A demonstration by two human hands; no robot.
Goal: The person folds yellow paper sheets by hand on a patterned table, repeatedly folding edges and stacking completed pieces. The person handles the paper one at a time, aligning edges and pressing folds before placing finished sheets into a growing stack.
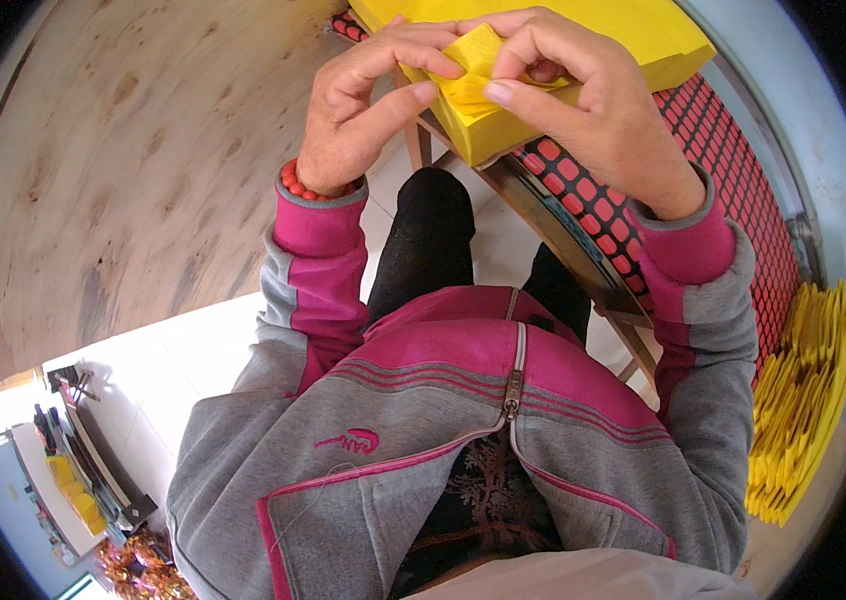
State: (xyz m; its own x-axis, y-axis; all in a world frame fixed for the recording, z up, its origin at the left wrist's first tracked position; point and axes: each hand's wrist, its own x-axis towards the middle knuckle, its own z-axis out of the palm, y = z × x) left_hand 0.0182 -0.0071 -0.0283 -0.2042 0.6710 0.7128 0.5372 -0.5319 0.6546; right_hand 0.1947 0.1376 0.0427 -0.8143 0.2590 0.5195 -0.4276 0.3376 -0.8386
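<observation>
Up at the top of the head view, both hands work on a small folded piece of yellow paper [480, 47], creased and partly raised. My right hand [588, 100] pinches its right side between thumb and bent fingers. My left hand [368, 95] grips its left side, the index finger lying across it and the thumb close below. Right under the hands lies a thick stack of yellow sheets [633, 40]. The paper's far part is hidden behind my fingers.
The stack rests on a red-and-black patterned surface [703, 150] with a wooden frame [563, 225]. A pale wooden board [123, 170] fills the left side. Many folded yellow papers [798, 410] stand bundled at the right. My legs [428, 235] are under the work area.
</observation>
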